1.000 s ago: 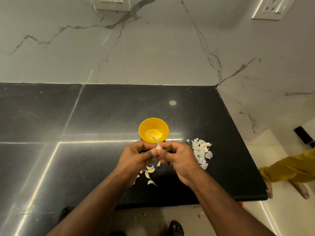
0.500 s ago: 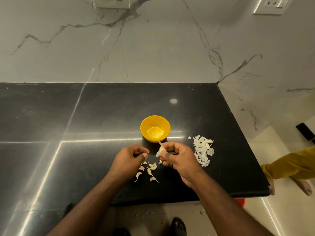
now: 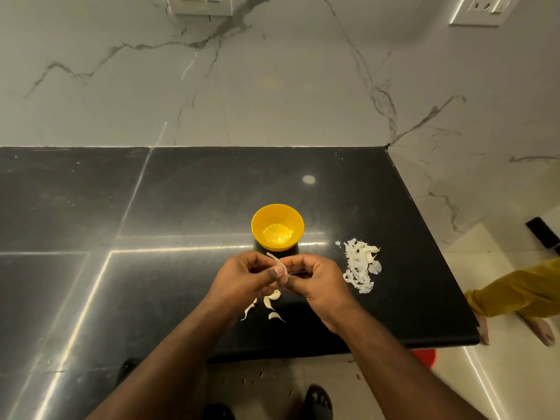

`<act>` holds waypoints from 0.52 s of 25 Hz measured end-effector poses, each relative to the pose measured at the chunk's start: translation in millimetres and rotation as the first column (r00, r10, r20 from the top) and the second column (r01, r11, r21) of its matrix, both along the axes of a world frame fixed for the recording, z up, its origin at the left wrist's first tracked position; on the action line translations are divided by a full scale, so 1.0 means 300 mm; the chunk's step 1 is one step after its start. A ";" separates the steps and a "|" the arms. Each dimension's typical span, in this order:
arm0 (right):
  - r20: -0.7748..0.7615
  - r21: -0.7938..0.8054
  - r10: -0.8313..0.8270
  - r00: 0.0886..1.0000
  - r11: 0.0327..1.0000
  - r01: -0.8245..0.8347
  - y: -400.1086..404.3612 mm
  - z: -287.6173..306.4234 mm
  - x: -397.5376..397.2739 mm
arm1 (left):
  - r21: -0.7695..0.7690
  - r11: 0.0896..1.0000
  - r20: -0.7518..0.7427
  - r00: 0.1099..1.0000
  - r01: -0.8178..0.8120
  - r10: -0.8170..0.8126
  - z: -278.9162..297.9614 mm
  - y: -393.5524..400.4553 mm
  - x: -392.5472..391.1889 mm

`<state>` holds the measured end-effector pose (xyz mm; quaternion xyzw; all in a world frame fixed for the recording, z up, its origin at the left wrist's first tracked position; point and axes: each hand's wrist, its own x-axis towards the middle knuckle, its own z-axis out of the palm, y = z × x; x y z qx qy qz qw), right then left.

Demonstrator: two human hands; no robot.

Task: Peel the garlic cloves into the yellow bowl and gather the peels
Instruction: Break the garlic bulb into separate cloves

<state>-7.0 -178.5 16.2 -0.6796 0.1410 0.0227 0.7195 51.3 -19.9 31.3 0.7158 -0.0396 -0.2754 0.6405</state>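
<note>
Garlic clove pinched between left hand and right hand.
Yellow bowl just beyond fingertips; peel pile right of right hand; unpeeled cloves beneath hands.

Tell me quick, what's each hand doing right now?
Left hand: fingers curled, pinching the garlic clove.
Right hand: fingers curled, pinching the same clove from the other side.
</note>
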 end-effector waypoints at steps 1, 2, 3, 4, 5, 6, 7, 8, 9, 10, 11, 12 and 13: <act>0.004 0.006 -0.003 1.000 1.000 0.003 0.001 0.002 0.002 | -0.023 1.000 -0.018 1.000 -0.018 0.017 -0.004 -0.001 0.003; 0.007 0.017 -0.007 1.000 1.000 0.007 0.002 0.001 0.001 | -0.025 0.999 -0.013 1.000 -0.025 0.025 -0.008 -0.002 0.004; 0.006 0.022 -0.019 1.000 1.000 0.019 0.003 -0.002 -0.001 | -0.010 1.000 0.008 1.000 -0.025 0.025 -0.012 -0.004 0.002; 0.006 0.017 -0.033 0.999 0.999 0.033 0.005 -0.001 -0.002 | 0.007 1.000 0.035 0.999 -0.022 0.022 -0.011 -0.008 -0.001; 0.004 0.009 -0.046 0.999 0.999 0.046 0.007 0.002 -0.005 | 0.019 0.999 0.059 0.998 -0.027 0.026 -0.009 -0.013 -0.007; 0.002 0.007 -0.053 0.999 0.999 0.053 0.008 0.003 -0.007 | 0.026 0.999 0.079 0.996 -0.037 0.035 -0.007 -0.020 -0.011; 0.000 0.014 -0.059 0.998 0.998 0.059 0.008 0.003 -0.008 | 0.031 0.999 0.090 0.995 -0.045 0.042 -0.010 -0.026 -0.014; -0.006 0.029 -0.065 0.998 0.997 0.065 0.009 0.003 -0.009 | 0.035 0.998 0.097 0.994 -0.051 0.048 -0.015 -0.031 -0.018; -0.015 0.049 -0.076 0.997 0.996 0.076 0.011 0.005 -0.011 | 0.044 0.997 0.108 0.993 -0.056 0.051 -0.020 -0.034 -0.024; -0.025 0.072 -0.088 0.996 0.993 0.090 0.014 0.007 -0.014 | 0.057 0.997 0.123 0.991 -0.061 0.053 -0.023 -0.035 -0.032; -0.034 0.093 -0.098 0.995 0.991 0.101 0.017 0.009 -0.017 | 0.067 0.995 0.138 0.989 -0.067 0.057 -0.024 -0.035 -0.038; -0.041 0.106 -0.105 0.994 0.988 0.109 0.020 0.013 -0.019 | 0.073 0.995 0.153 0.986 -0.073 0.061 -0.023 -0.036 -0.040; -0.045 0.111 -0.112 0.993 0.987 0.116 0.022 0.016 -0.023 | 0.079 0.994 0.167 0.984 -0.079 0.065 -0.024 -0.037 -0.042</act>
